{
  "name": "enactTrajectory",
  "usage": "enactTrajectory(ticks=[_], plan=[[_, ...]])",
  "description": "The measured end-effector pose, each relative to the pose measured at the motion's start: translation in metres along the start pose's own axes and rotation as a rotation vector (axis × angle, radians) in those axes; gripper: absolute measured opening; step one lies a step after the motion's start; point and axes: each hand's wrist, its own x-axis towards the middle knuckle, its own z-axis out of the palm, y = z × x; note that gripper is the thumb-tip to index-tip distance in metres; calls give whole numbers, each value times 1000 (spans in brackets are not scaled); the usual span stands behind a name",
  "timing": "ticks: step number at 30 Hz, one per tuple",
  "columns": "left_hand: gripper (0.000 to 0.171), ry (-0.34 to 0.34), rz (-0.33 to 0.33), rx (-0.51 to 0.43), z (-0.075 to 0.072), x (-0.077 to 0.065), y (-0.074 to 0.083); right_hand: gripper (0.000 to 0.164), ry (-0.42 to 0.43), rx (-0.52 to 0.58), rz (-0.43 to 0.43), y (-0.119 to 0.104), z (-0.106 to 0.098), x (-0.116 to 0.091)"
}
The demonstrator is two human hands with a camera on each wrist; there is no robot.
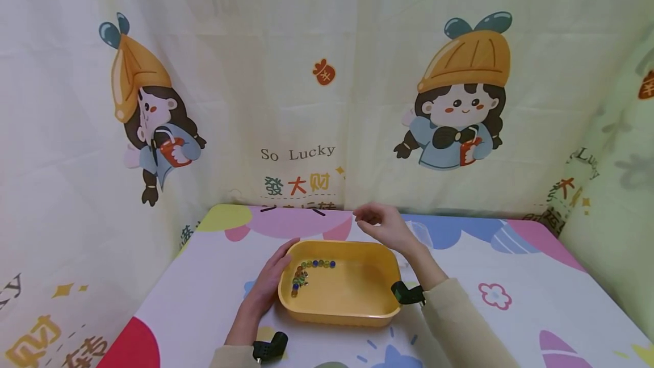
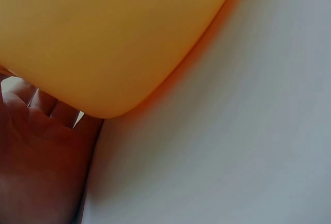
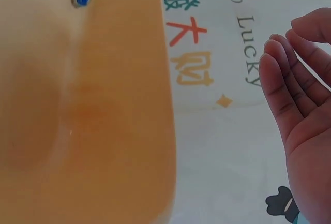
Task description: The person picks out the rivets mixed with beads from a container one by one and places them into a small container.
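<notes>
A yellow plastic basin stands on the table, its wall also filling much of the left wrist view. Inside, glass marbles form a row along the back left, and more marbles run down the left side. My left hand rests against the basin's left outer side, fingers extended along it. Over the basin's back right corner my right hand is raised, fingers gently bent and thumb near the fingertips. Nothing shows between the fingers of that right hand in the right wrist view.
Partly behind the right forearm is a clear plastic container. The table wears a patterned cloth with colourful shapes. A printed curtain hangs behind and at both sides. Black cameras sit on both wrists.
</notes>
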Motion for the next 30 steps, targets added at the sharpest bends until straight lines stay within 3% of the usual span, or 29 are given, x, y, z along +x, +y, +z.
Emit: enactTrajectory(ticks=[13,30], plan=[[48,5,-3,6,0,2,-1,17,-53,48,17,-5,20,8],[50,-12,2,24,-2,2,-1,13,-129,45,-59,-6,44,19]])
